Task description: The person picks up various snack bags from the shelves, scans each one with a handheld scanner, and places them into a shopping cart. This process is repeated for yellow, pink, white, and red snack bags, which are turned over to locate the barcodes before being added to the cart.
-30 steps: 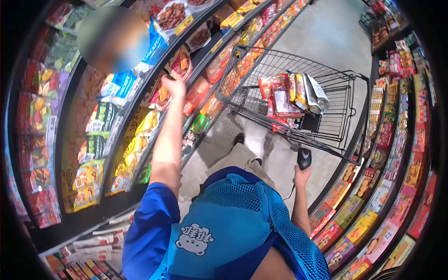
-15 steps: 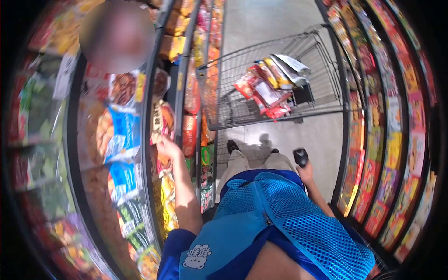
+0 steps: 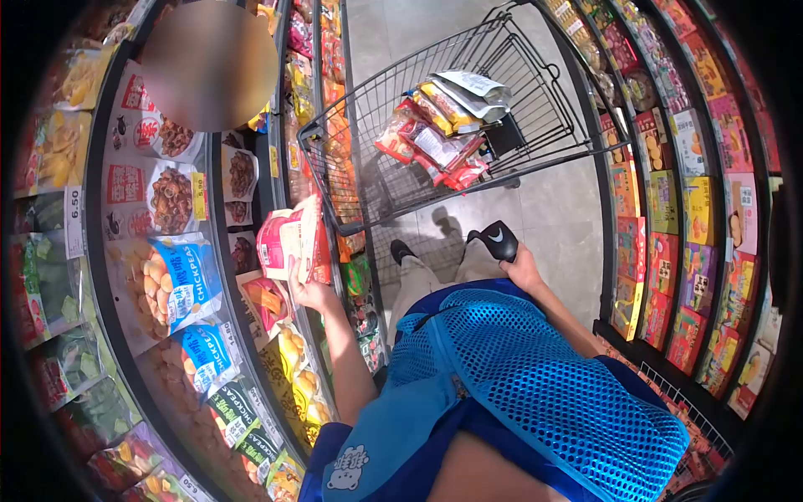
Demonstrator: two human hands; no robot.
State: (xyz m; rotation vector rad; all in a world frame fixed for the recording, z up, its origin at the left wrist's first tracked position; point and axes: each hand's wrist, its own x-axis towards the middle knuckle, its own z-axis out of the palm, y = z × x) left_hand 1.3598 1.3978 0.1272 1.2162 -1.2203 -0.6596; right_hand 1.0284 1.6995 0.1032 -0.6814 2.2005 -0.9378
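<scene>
My left hand (image 3: 311, 289) pinches a red and cream snack bag (image 3: 293, 241) by its lower edge, in front of the left shelf. Printed text covers the side of the bag that faces me. Just beneath it on the shelf lies a similar red packet with orange contents (image 3: 266, 303). At my right side, my right hand (image 3: 524, 268) is closed on a small, smooth black object with a white swoosh (image 3: 498, 243); I cannot tell what kind of thing it is.
A wire shopping cart (image 3: 401, 205) stands ahead with several snack packets (image 3: 439, 142) in it. Blue chickpea bags (image 3: 188, 280) and other packets line the left shelves. Colourful boxes (image 3: 665, 263) fill the right shelves. Grey floor tiles (image 3: 535, 213) run between.
My left hand has lifted the snack bag off the left shelf and turned it. The black object has risen a little and shifted left. In view, the cart sits further left.
</scene>
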